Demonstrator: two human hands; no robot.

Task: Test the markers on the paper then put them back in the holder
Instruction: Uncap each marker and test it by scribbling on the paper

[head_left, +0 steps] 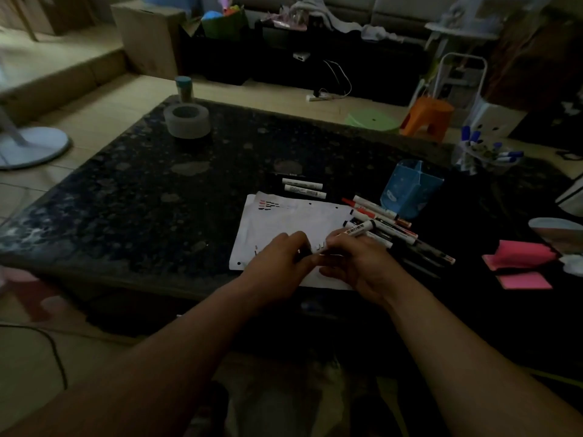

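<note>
Head view: my two hands meet over the paper [284, 222] on the dark bench [142, 197].
Right grip: right hand [356, 263] clenched round a white marker [359, 230].
Left grip: left hand [277, 258] at the marker's near end; I cannot tell whether it pinches.
Holder: blue holder [410, 193] just beyond the loose markers [388, 225].
Handling: light, stiff, smooth plastic, I judge; take it mid-barrel.
</note>
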